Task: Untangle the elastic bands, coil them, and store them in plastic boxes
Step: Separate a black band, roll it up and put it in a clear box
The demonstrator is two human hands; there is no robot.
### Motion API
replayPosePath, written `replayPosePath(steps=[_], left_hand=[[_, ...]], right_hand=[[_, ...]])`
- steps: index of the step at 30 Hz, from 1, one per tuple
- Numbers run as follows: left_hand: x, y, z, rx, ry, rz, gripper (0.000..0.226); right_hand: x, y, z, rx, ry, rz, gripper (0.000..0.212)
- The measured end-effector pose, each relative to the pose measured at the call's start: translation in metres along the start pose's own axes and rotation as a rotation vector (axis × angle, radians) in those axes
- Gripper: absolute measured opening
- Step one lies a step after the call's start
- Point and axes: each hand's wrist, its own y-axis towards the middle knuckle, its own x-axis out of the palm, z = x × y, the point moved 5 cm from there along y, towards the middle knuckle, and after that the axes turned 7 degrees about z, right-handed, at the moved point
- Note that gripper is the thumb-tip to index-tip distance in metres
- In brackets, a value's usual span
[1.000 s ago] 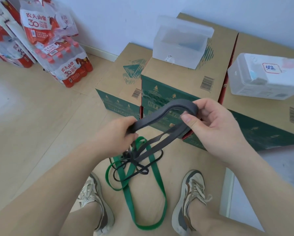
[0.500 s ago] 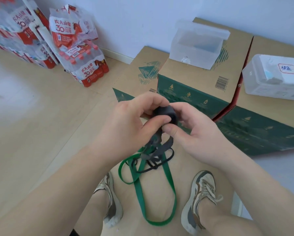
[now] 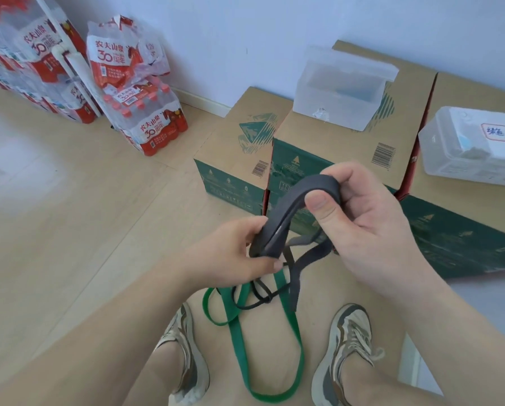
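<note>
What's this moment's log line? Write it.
left hand: grips grey band | right hand: pinches its loop | green band: tangled below

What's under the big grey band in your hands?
Thin black strands dangle knotted below it, and a green band loops down between the shoes. The left hand and right hand cover parts of the grey band, so where the tangle starts is hidden.

Wall [image 3: 245, 30]: plain, pale bluish white, across the top of the frame, ending in a white baseboard [image 3: 204, 101]. Floor [image 3: 69, 230]: light wood-look planks under soft, even light. Upper left: shrink-wrapped water-bottle packs [image 3: 145, 124] with red labels, stacked by the wall. Centre and right: cardboard cartons [image 3: 239, 148] with green sides, standing side by side on the floor.
</note>
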Motion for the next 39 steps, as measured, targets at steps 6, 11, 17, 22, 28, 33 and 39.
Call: replayPosePath(steps=[6,11,17,22,28,33,39], left_hand=[[-0.038,-0.002,0.011,0.078,0.042,0.420,0.022],[-0.032,-0.017,0.059,0.248,-0.022,0.449,0.035],[-0.006,-0.009,0.067,0.358,0.170,0.365,0.045],[-0.007,0.000,0.047,0.380,0.290,0.361,0.034],[0.005,0.005,0.016,0.211,0.082,0.149,0.034],[-0.001,0.005,-0.003,0.104,0.158,0.170,0.013],[-0.014,-0.009,0.029,0.268,0.241,0.338,0.023]], right_hand=[[-0.045,-0.003,0.031,0.167,-0.306,0.030,0.012],[-0.039,-0.014,0.050,0.294,-0.392,-0.306,0.038],[-0.016,-0.008,0.034,0.182,-0.301,-0.213,0.033],[-0.012,-0.009,0.031,0.160,-0.359,-0.195,0.038],[0.002,-0.013,0.015,0.032,-0.123,-0.245,0.027],[-0.031,-0.007,0.016,0.135,-0.264,-0.248,0.039],[-0.024,-0.015,0.045,0.384,-0.404,-0.454,0.035]])
